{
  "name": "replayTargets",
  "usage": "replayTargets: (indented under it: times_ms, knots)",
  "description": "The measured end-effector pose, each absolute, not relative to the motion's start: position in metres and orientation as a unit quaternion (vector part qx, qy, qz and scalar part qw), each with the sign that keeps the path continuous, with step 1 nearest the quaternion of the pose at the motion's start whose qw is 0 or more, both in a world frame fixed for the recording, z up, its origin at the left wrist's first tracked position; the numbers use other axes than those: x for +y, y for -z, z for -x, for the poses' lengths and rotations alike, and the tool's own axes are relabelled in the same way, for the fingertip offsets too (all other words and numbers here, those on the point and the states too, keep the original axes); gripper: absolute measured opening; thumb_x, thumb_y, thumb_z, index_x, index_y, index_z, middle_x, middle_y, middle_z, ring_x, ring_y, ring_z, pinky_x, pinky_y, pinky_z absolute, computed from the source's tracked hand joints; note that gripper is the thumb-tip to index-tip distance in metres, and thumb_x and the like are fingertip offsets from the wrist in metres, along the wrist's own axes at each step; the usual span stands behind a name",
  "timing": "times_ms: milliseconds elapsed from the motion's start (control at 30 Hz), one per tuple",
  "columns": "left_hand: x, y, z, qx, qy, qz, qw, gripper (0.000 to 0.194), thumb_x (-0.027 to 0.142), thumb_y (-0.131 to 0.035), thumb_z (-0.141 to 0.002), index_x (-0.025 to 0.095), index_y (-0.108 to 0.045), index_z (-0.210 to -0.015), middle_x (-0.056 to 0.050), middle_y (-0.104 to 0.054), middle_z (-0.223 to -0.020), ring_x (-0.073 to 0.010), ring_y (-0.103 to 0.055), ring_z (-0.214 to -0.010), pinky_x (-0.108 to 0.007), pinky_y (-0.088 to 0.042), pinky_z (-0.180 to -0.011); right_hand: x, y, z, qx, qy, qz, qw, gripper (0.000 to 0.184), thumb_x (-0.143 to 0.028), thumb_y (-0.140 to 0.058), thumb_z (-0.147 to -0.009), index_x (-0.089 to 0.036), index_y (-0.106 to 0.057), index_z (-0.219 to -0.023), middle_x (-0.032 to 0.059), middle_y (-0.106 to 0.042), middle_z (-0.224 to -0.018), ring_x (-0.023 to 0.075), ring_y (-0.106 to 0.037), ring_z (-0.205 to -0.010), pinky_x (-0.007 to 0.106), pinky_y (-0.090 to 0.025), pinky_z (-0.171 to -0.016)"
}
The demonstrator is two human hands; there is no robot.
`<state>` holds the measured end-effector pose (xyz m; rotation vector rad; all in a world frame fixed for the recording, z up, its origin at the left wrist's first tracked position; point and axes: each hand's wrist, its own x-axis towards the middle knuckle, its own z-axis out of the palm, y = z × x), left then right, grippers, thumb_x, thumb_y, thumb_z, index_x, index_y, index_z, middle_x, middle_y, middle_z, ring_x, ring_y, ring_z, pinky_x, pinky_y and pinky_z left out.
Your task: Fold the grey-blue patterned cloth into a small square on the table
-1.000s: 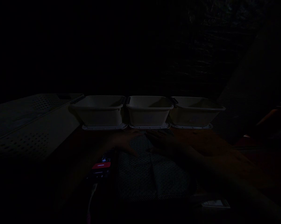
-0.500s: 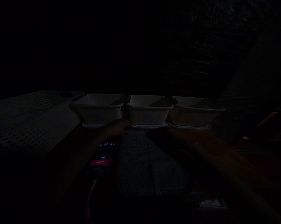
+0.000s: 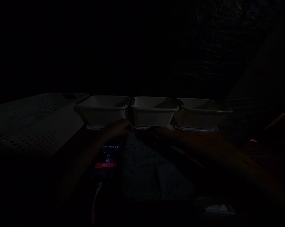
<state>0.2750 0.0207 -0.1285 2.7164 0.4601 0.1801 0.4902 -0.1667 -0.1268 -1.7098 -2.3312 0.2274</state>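
The wooden worktop [image 3: 204, 143] is the largest thing to make out, very dark, its right edge running away at a slant. Along its left edge stands a big pale basket [image 3: 62, 126] with perforated walls. The textured cloth [image 3: 142, 173] lies flat in the middle of the worktop, a crease running down it from its far side towards the near edge.

Three pale open tubs line the far edge side by side: the right tub [image 3: 201, 119], the left tub [image 3: 102, 116] and the middle tub [image 3: 154, 117]. Flat white rims [image 3: 196, 129] show under them.

The right hand [image 3: 160, 130] is over the far end of the cloth, in front of the middle tub; it is too dark to tell how wide its grip is or whether it holds anything. The left hand [image 3: 123, 125] is near the cloth's far left corner, in front of the left tub, its fingers curled into a narrow grip; whether they pinch the cloth cannot be told.

Just left of the cloth lies a lit phone [image 3: 106, 160] reading 00:00:06. Towards the near right is a small pale flat item [image 3: 220, 208]. A thin cable [image 3: 95, 195] runs from the phone towards the near edge.
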Motion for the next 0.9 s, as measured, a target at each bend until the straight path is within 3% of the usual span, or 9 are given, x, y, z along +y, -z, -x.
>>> replayTargets:
  times_ms: [167,267,500,600,700,900]
  knots:
    - [0.025,0.131,-0.275,0.151,-0.042,-0.966,0.205,0.021,0.017,-0.062,-0.078,0.017,-0.074,-0.096,-0.007,-0.075,-0.100,-0.0199,-0.069,-0.091,-0.030,-0.050,-0.083,-0.159,0.148,-0.483,-0.816,-0.080,0.554,0.147,0.041,-0.031,-0.046,-0.098,-0.027,-0.056,-0.137,0.0060,-0.060,-0.137,0.0212,-0.064,-0.113,0.035,-0.052,-0.096]
    - [0.026,0.131,-0.273,0.155,-0.034,-0.965,0.207,0.021,0.019,-0.063,-0.078,0.019,-0.074,-0.096,-0.006,-0.075,-0.100,-0.0202,-0.069,-0.091,-0.030,-0.050,-0.081,-0.164,0.162,-0.488,-0.815,-0.065,0.540,0.201,0.044,-0.034,-0.043,-0.099,-0.027,-0.051,-0.142,0.0072,-0.055,-0.143,0.0230,-0.060,-0.119,0.040,-0.050,-0.100]
    - [0.016,0.126,-0.272,0.166,-0.041,-0.967,0.187,0.023,0.013,-0.059,-0.078,0.017,-0.074,-0.096,-0.007,-0.074,-0.099,-0.0195,-0.069,-0.090,-0.028,-0.050,-0.078,-0.179,0.157,-0.483,-0.825,-0.088,0.513,0.219,0.047,-0.038,-0.043,-0.100,-0.028,-0.046,-0.146,0.0066,-0.055,-0.143,0.0220,-0.059,-0.122,0.041,-0.047,-0.103]
    - [0.010,0.123,-0.274,0.148,-0.048,-0.968,0.199,0.024,0.011,-0.060,-0.078,0.014,-0.074,-0.098,-0.009,-0.074,-0.101,-0.0194,-0.069,-0.093,-0.027,-0.049,-0.082,-0.183,0.153,-0.476,-0.840,-0.100,0.491,0.207,0.055,-0.042,-0.040,-0.100,-0.023,-0.036,-0.151,0.0082,-0.041,-0.154,0.0228,-0.041,-0.139,0.043,-0.035,-0.113]
    - [0.009,0.121,-0.274,0.133,-0.046,-0.963,0.231,0.022,0.017,-0.063,-0.081,0.014,-0.074,-0.100,-0.009,-0.074,-0.104,-0.0191,-0.068,-0.096,-0.027,-0.049,-0.085,-0.184,0.152,-0.471,-0.843,-0.099,0.509,0.143,0.068,-0.053,-0.038,-0.099,-0.015,-0.028,-0.154,0.0123,-0.027,-0.160,0.0244,-0.020,-0.149,0.047,-0.020,-0.120]
    - [0.013,0.122,-0.272,0.127,-0.024,-0.954,0.269,0.021,0.023,-0.063,-0.083,0.018,-0.074,-0.101,-0.007,-0.074,-0.106,-0.0183,-0.068,-0.099,-0.027,-0.048,-0.088,-0.182,0.155,-0.470,-0.848,-0.096,0.509,0.109,0.082,-0.064,-0.037,-0.095,-0.014,-0.016,-0.157,0.0124,-0.017,-0.162,0.0232,-0.009,-0.151,0.045,-0.012,-0.122]
